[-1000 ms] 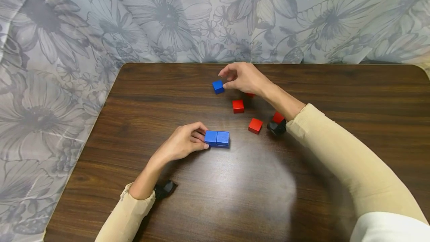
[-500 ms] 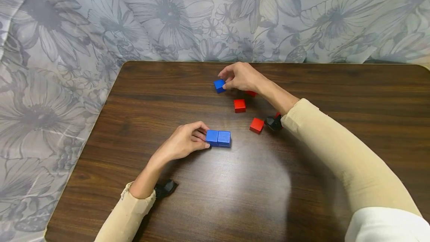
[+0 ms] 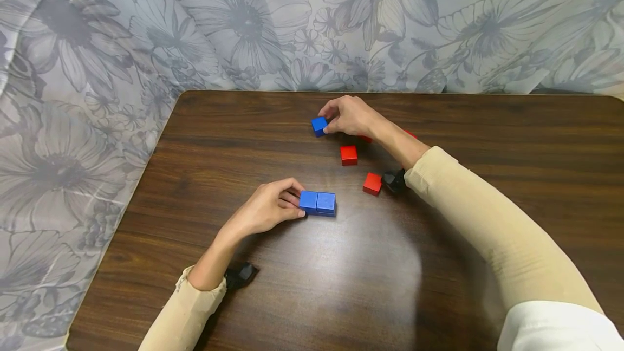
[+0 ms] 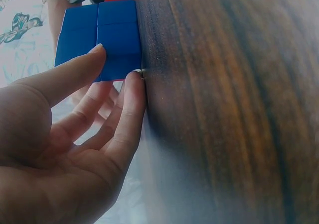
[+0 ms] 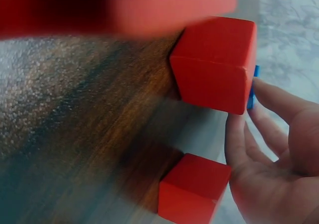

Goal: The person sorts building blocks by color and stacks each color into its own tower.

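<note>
Near the middle of the table, my left hand (image 3: pixel 268 207) holds the left end of a small stack of blue blocks (image 3: pixel 318 203). In the left wrist view the thumb lies on the near face of the stacked blue blocks (image 4: pixel 117 35), which stand two wide and two high. Farther back, my right hand (image 3: pixel 353 117) has thumb and fingers around a single blue block (image 3: pixel 319 127) on the table. The right wrist view shows only a sliver of that blue block (image 5: pixel 253 92), mostly hidden behind a red block (image 5: pixel 214 69).
Red blocks lie between the hands: one red block (image 3: pixel 349 155) below the right hand and another red block (image 3: pixel 372 183) beside the black wrist camera (image 3: pixel 394 181). More red shows partly hidden under the right forearm. Patterned fabric (image 3: pixel 312 26) hangs behind the table's back edge.
The right forearm has shifted slightly left, and the right thumb and fingers sit closer about the single blue block. The left hand keeps its hold on the stack.
</note>
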The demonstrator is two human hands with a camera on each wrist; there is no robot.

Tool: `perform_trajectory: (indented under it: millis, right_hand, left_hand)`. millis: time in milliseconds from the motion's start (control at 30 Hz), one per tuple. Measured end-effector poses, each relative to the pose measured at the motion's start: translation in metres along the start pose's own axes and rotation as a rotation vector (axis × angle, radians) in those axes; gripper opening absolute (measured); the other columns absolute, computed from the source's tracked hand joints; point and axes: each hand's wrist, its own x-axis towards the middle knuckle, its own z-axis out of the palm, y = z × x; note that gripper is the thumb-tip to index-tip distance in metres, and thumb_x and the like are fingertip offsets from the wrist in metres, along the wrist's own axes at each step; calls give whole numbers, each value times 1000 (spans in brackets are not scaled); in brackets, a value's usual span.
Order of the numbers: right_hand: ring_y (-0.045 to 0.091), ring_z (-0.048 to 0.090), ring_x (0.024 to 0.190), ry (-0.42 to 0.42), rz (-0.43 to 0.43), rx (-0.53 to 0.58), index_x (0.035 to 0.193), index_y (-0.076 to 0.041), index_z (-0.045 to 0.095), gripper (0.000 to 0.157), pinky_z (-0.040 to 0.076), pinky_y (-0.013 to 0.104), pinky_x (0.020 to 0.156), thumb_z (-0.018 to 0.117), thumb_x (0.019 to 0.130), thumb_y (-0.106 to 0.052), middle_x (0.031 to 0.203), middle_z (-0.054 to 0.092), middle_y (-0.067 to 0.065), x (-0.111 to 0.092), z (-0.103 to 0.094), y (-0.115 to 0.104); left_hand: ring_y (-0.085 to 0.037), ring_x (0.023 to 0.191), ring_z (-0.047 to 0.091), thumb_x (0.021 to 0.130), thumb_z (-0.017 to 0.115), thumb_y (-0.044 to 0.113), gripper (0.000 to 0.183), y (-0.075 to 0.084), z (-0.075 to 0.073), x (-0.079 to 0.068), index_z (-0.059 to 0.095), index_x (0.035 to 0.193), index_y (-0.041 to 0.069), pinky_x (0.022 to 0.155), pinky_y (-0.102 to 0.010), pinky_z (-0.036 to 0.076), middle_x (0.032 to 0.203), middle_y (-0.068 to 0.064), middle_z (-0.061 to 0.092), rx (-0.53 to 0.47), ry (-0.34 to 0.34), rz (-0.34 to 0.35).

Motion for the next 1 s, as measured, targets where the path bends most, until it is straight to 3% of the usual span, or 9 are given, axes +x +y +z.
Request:
perform_trajectory:
  millis: [600,800,1000]
  right_hand:
    - [25,60,105,16,16,-29,116,-7,68,36,45,39,93,81,84,-18,111,70,11,2,7,4]
    - [22,62,103,68,-16,-2,112,-8,69,33,46,37,91,81,84,-21,107,71,9,0,9,6]
    - [20,64,97,124,-48,54,110,-10,69,30,49,33,82,80,86,-24,103,70,7,-1,7,5]
  left_hand:
    - [-16,93,68,84,80,8,32,0,1,0,65,112,9,79,-27,56,107,-7,67,-1,-4,-5]
    - [-16,92,68,83,81,7,32,0,2,1,65,111,9,79,-27,56,106,-7,67,-5,-10,-5]
    - [-16,93,68,84,80,7,32,-1,0,0,65,112,9,79,-27,56,107,-8,67,-1,-7,2]
